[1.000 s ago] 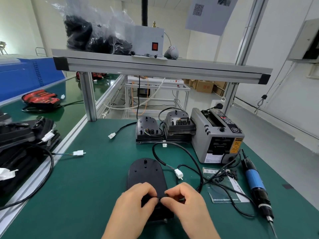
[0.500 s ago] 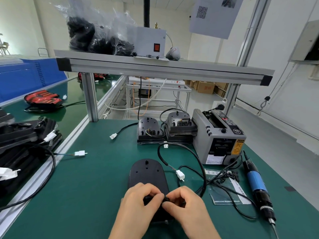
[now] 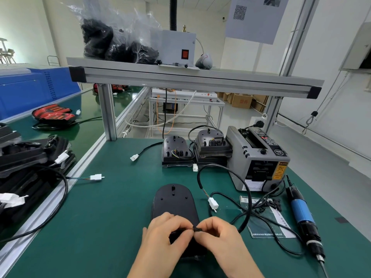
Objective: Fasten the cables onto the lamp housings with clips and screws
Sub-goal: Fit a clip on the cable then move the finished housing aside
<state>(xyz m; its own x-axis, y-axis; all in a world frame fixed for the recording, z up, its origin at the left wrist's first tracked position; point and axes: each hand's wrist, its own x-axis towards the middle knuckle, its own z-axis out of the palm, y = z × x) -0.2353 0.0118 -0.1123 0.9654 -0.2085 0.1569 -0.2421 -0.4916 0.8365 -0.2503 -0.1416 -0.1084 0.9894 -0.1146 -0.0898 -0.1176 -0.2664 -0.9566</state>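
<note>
A: Where is the lamp housing [image 3: 173,201]?
B: It lies flat on the green table [image 3: 100,217], close to the near edge and about midway along it, with its rounded end pointing to the far edge.
A: And the hands?
B: Both sit over its near end. The left hand [image 3: 166,235] and the right hand [image 3: 218,237] curl their fingers and pinch 1 small black clip [image 3: 196,229] between their fingertips, just above the housing.
A: The cable?
B: The black cable [image 3: 248,197] loops on the table just right of the housing and curves back toward the right hand. Its white connector [image 3: 213,203] lies beside the housing's right flank.
A: Anything else?
B: 2 more housings [image 3: 176,151] sit near the far edge, with a grey tape dispenser [image 3: 259,159] next to them toward the far right corner. A blue electric screwdriver [image 3: 303,213] lies along the right edge.
</note>
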